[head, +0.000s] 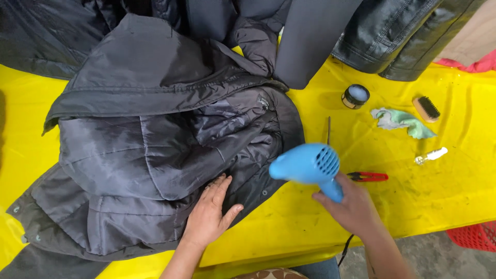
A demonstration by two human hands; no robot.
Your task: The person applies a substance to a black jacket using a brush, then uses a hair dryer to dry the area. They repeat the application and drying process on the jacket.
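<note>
A dark quilted jacket (150, 139) lies spread on a yellow-covered table (413, 196), its lining turned out. My left hand (211, 213) rests flat on the jacket's lower edge, fingers together. My right hand (354, 206) grips the handle of a blue hair dryer (307, 164), whose nozzle points left toward the jacket near my left hand. The dryer's dark cord (345, 249) hangs down off the table's front edge.
On the yellow cover to the right lie a small round tin (355, 96), a crumpled green cloth (400, 122), a wooden brush (427, 108), a small white tube (431, 155), red-handled pliers (368, 176) and a thin dark stick (328, 130). More dark jackets (398, 36) hang behind. A red crate (475, 236) stands at lower right.
</note>
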